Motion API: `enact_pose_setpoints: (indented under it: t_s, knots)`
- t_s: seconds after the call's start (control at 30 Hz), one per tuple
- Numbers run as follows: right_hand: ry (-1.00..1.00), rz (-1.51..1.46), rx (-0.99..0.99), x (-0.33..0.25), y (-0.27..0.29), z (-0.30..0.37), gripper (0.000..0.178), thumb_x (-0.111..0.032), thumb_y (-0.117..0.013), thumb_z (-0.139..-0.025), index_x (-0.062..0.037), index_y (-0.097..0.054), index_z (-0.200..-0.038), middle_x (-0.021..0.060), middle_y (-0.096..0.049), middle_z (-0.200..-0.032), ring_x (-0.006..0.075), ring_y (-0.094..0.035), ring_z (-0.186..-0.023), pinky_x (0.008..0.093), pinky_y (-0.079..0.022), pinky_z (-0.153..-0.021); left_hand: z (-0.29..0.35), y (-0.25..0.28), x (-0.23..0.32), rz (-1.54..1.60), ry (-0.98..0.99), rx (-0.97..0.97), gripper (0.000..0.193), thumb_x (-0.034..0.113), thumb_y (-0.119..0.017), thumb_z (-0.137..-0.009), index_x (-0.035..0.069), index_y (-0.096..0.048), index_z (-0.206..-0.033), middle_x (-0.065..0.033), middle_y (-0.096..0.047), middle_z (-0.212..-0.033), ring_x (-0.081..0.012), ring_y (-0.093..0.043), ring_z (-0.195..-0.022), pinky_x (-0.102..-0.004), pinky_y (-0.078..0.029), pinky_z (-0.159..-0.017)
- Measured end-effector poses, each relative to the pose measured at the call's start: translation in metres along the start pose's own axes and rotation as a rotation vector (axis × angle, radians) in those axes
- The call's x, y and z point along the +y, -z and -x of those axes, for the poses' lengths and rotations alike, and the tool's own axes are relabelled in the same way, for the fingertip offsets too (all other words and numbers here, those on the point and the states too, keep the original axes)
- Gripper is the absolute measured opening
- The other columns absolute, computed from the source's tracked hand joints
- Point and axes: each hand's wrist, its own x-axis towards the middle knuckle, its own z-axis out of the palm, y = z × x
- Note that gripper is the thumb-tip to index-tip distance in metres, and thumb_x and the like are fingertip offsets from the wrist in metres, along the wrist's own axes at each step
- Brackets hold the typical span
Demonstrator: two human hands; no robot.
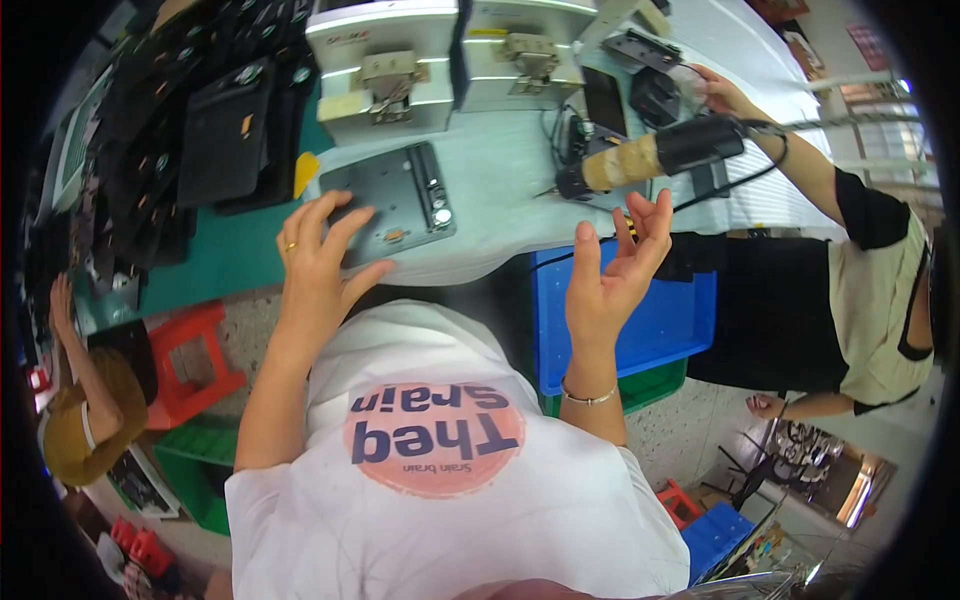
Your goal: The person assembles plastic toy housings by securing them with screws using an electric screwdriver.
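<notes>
A flat dark grey panel (385, 200) with a raised strip and a shiny round part along its right side lies on the table. The spread fingers of my left hand (318, 245) rest on its left part, the thumb stretched along its near edge. My right hand (615, 285) is palm up over the table's near edge, fingers apart and slightly curled, with nothing in it. Just beyond it is an electric screwdriver (655, 158), black with a tan taped section, its thin bit pointing left and its cord trailing right.
Two white machines (385, 75) stand behind the panel. Stacked black panels (225, 140) fill the left side. A blue tray (625, 310) sits below the table edge. At the right, a co-worker's hand (725, 95) reaches in beside black parts; another person (95, 400) is at the left.
</notes>
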Motion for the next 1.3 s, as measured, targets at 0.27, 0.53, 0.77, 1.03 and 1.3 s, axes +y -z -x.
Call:
enact_pose_setpoints:
  t_s: [0.27, 0.53, 0.77, 1.03, 1.3]
  knots:
    - [-0.181, -0.623, 0.165, 0.009, -0.020, -0.050, 0.068, -0.002, -0.070, -0.084, -0.0017, -0.032, -0.140, 0.0113, -0.054, -0.120, 0.0175, -0.054, -0.108, 0.0321, -0.043, -0.097, -0.054, -0.008, 0.048, 0.176, -0.190, 0.007, 0.052, 0.013, -0.081, -0.068, 0.011, -0.062, -0.117, -0.0090, -0.054, -0.125, -0.0303, -0.047, -0.118, -0.0415, -0.037, -0.096]
    - [0.328, -0.564, 0.206, 0.011, 0.049, -0.032, 0.066, -0.019, -0.071, -0.079, -0.0076, -0.038, -0.135, 0.0109, -0.058, -0.091, 0.0206, -0.054, -0.077, 0.0383, -0.049, -0.072, -0.105, -0.024, 0.079, 0.243, -0.341, -0.079, 0.052, 0.012, -0.079, -0.070, 0.011, -0.060, -0.118, -0.0093, -0.055, -0.122, -0.0309, -0.051, -0.114, -0.0443, -0.040, -0.097]
    - [0.324, -0.793, 0.203, 0.012, 0.100, -0.045, 0.053, -0.010, -0.065, -0.083, -0.0066, -0.041, -0.130, 0.0083, -0.056, -0.080, 0.0175, -0.052, -0.072, 0.0342, -0.048, -0.063, -0.144, -0.076, 0.139, -0.067, -0.699, -0.212, 0.036, 0.018, -0.073, -0.073, 0.008, -0.062, -0.105, -0.0081, -0.059, -0.111, -0.0246, -0.055, -0.107, -0.0377, -0.041, -0.092]
    - [0.275, -0.741, 0.247, 0.031, 0.100, -0.040, 0.054, -0.005, -0.066, -0.081, -0.0072, -0.042, -0.129, 0.0083, -0.057, -0.078, 0.0165, -0.053, -0.065, 0.0316, -0.050, -0.056, -0.152, -0.119, 0.146, -0.451, -0.899, -0.181, 0.020, 0.012, -0.061, -0.073, 0.001, -0.064, -0.090, -0.0087, -0.063, -0.088, -0.0214, -0.058, -0.090, -0.0339, -0.043, -0.084]
    - [0.299, -0.711, 0.311, 0.042, 0.095, -0.049, 0.054, -0.001, -0.063, -0.080, -0.0071, -0.041, -0.130, 0.0078, -0.057, -0.078, 0.0154, -0.052, -0.064, 0.0298, -0.050, -0.054, -0.161, -0.096, 0.147, -0.295, -1.049, 0.146, 0.014, 0.014, -0.062, -0.075, 0.003, -0.066, -0.081, -0.0078, -0.061, -0.079, -0.0194, -0.059, -0.080, -0.0295, -0.043, -0.071]
